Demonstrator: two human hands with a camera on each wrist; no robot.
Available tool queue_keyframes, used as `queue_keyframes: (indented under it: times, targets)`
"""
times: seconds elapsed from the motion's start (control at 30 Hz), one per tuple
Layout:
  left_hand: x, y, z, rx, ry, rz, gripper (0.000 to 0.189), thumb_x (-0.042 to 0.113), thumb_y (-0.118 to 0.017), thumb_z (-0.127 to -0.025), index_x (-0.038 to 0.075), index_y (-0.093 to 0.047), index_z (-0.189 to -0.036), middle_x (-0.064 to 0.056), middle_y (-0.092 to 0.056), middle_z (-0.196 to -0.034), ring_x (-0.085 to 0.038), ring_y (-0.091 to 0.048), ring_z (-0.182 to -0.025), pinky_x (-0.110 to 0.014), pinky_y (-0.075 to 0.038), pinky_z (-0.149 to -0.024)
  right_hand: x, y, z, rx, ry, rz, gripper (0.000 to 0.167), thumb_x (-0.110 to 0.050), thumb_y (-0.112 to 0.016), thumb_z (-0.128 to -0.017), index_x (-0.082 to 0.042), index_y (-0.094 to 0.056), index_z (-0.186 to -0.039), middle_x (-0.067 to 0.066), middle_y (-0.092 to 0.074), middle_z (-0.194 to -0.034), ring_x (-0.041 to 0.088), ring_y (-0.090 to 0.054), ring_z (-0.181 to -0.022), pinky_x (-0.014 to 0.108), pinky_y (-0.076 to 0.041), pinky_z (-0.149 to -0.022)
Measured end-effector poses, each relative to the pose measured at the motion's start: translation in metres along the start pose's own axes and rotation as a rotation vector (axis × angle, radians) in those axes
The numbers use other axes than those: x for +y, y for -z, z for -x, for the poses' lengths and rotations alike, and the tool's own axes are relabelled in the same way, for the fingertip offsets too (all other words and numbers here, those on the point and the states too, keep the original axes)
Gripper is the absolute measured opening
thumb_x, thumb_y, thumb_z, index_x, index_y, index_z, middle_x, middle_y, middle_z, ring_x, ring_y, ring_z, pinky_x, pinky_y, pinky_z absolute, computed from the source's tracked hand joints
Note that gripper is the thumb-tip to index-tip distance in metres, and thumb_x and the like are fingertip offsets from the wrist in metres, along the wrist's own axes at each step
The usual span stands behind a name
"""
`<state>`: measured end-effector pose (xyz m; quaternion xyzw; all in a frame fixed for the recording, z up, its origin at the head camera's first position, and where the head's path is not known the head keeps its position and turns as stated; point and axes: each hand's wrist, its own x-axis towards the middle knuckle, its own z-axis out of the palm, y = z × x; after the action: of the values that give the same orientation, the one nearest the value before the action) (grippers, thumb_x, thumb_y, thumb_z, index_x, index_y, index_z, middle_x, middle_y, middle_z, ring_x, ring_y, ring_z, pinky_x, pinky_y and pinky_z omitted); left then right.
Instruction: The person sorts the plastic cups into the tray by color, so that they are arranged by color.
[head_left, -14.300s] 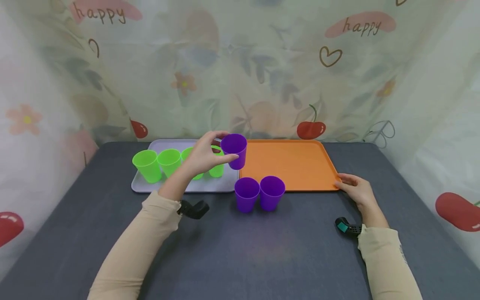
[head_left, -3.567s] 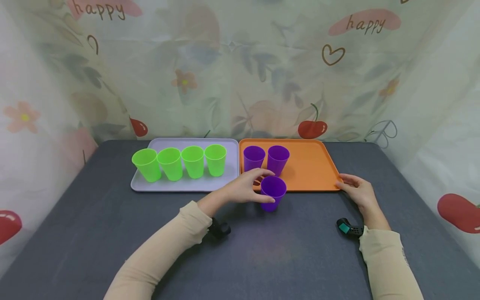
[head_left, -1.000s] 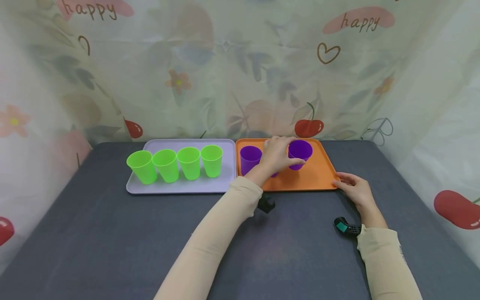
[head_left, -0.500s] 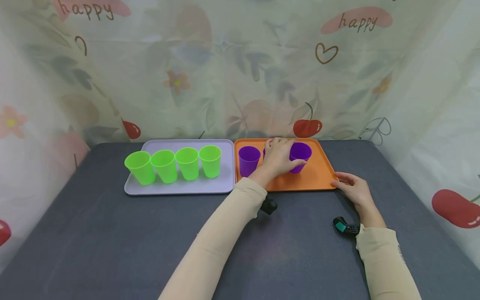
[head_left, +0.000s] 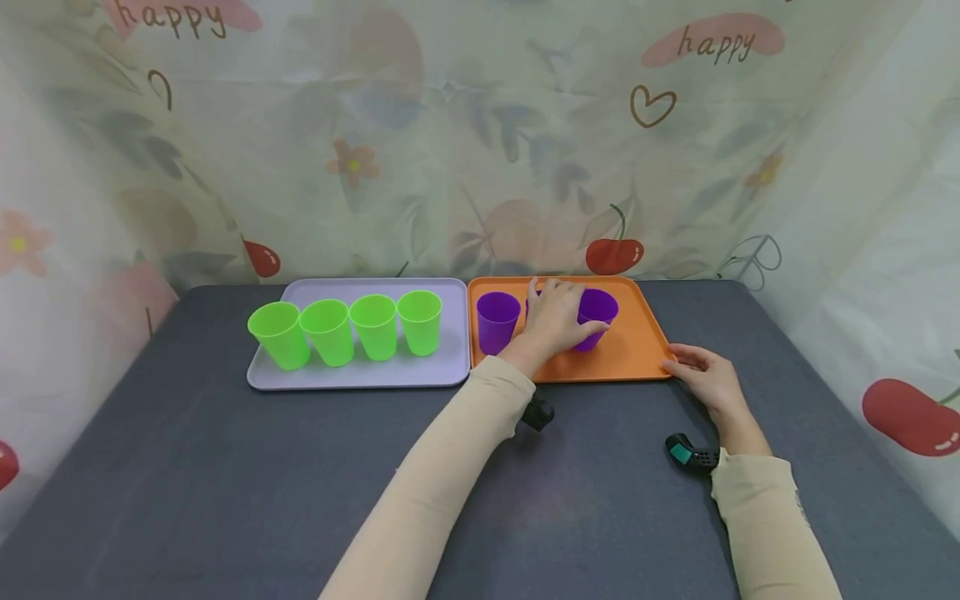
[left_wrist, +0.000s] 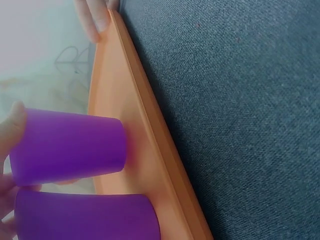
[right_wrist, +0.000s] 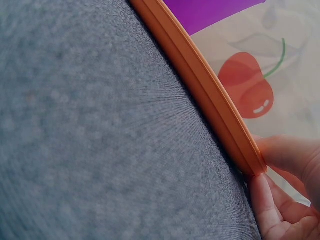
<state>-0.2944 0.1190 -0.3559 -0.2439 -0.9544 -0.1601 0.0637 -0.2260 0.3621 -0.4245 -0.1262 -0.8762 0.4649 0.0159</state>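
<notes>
My left hand [head_left: 553, 321] grips a purple cup [head_left: 600, 305] by its upper part, over the orange tray [head_left: 645, 354]. In the left wrist view the held cup [left_wrist: 70, 147] stands upright, its base close to the tray's floor. A second purple cup [left_wrist: 85, 217] is right beside it; in the head view my left hand mostly hides that one. A third purple cup [head_left: 497, 323] stands at the tray's left end. My right hand [head_left: 712, 387] pinches the tray's front right corner, thumb above and fingers at the rim, as the right wrist view shows.
A lavender tray [head_left: 450, 367] adjoins the orange one on the left, with a row of several green cups [head_left: 375, 327] on it. Both trays lie toward the back of the dark grey table [head_left: 585, 500]. A patterned curtain [head_left: 450, 167] hangs behind and at the sides.
Purple cups that stood on the table in front of the trays are now on the orange tray. In the last second the held cup came down and slightly left. My right hand kept its place.
</notes>
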Motion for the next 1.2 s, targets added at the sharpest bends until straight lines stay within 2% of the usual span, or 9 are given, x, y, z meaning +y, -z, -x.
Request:
queue_keyframes:
  times: [0.2,0.5,0.57,0.63,0.73,0.9,1.03,1.1,1.2]
  targets:
    - [0.000,0.000,0.000,-0.033,0.003,-0.033,0.067,0.061,-0.056,-0.083,0.019,-0.049,-0.135,0.003,-0.056,-0.133,-0.018,-0.041,-0.130,-0.052,-0.014,-0.114,0.000,0.000,0.000,0.000,-0.006,0.001,0.064,-0.040,-0.064,-0.086,-0.005,-0.047,-0.137,-0.020,-0.052,-0.098,-0.016,-0.048,-0.078,0.009,-0.040,-0.073]
    - [-0.002,0.001,-0.001,-0.076,0.026,-0.060,0.072,0.062,-0.054,-0.083,0.021,-0.042,-0.141,0.003,-0.053,-0.138,-0.019,-0.040,-0.132,-0.053,-0.010,-0.115,-0.002,-0.002,-0.002,-0.007,-0.027,0.014,0.064,-0.041,-0.063,-0.087,-0.007,-0.046,-0.138,0.007,-0.055,-0.124,-0.014,-0.047,-0.079,0.010,-0.040,-0.073]
    - [-0.004,0.002,0.000,-0.071,0.025,-0.067,0.078,0.064,-0.055,-0.081,0.021,-0.037,-0.144,0.004,-0.048,-0.142,-0.018,-0.037,-0.134,-0.053,-0.009,-0.115,-0.003,-0.004,-0.002,-0.009,-0.028,0.019,0.064,-0.041,-0.063,-0.087,-0.007,-0.046,-0.138,0.012,-0.053,-0.128,-0.014,-0.047,-0.079,0.010,-0.040,-0.074]
    - [-0.008,0.004,0.001,-0.050,0.007,-0.055,0.083,0.065,-0.057,-0.080,0.021,-0.032,-0.146,0.004,-0.043,-0.145,-0.017,-0.034,-0.136,-0.054,-0.008,-0.115,-0.003,-0.004,-0.002,-0.013,-0.027,0.018,0.064,-0.042,-0.063,-0.087,-0.007,-0.046,-0.138,0.012,-0.053,-0.128,-0.014,-0.047,-0.079,0.011,-0.040,-0.074]
    - [-0.014,0.014,0.006,0.001,-0.044,-0.023,0.087,0.065,-0.059,-0.078,0.021,-0.029,-0.147,0.003,-0.038,-0.148,-0.017,-0.031,-0.139,-0.055,-0.006,-0.115,-0.004,-0.005,-0.002,-0.020,-0.022,0.008,0.064,-0.041,-0.063,-0.086,-0.007,-0.046,-0.138,0.004,-0.056,-0.120,-0.015,-0.048,-0.079,0.010,-0.040,-0.074]
    - [-0.027,0.042,0.022,0.083,-0.124,0.040,0.081,0.059,-0.062,-0.080,0.020,-0.034,-0.145,0.002,-0.039,-0.147,-0.018,-0.029,-0.140,-0.055,-0.007,-0.115,-0.005,-0.003,-0.003,-0.020,-0.005,-0.003,0.065,-0.042,-0.063,-0.086,-0.005,-0.046,-0.137,-0.010,-0.055,-0.109,-0.014,-0.047,-0.080,0.010,-0.040,-0.075]
    - [-0.042,0.064,0.044,0.135,-0.164,0.084,0.072,0.051,-0.064,-0.083,0.016,-0.041,-0.141,-0.002,-0.042,-0.145,-0.022,-0.029,-0.140,-0.054,-0.009,-0.115,-0.004,0.001,-0.003,-0.022,-0.001,-0.018,0.067,-0.043,-0.061,-0.087,-0.004,-0.043,-0.139,-0.022,-0.051,-0.098,-0.014,-0.046,-0.082,0.011,-0.040,-0.076]
    - [-0.054,0.073,0.059,0.151,-0.170,0.102,0.068,0.048,-0.064,-0.084,0.014,-0.043,-0.139,-0.004,-0.043,-0.145,-0.024,-0.028,-0.141,-0.055,-0.009,-0.115,-0.005,0.002,-0.001,-0.010,0.022,-0.021,0.065,-0.042,-0.058,-0.089,-0.003,-0.042,-0.139,-0.018,-0.053,-0.100,-0.014,-0.047,-0.081,0.010,-0.042,-0.074]
    - [-0.078,0.084,0.087,0.168,-0.155,0.107,0.065,0.045,-0.063,-0.086,0.012,-0.043,-0.139,-0.007,-0.042,-0.145,-0.027,-0.026,-0.142,-0.055,-0.009,-0.115,-0.014,0.006,0.005,0.040,0.104,0.037,0.061,-0.041,-0.050,-0.094,0.000,-0.041,-0.138,0.005,-0.058,-0.115,-0.008,-0.051,-0.085,0.011,-0.044,-0.070]
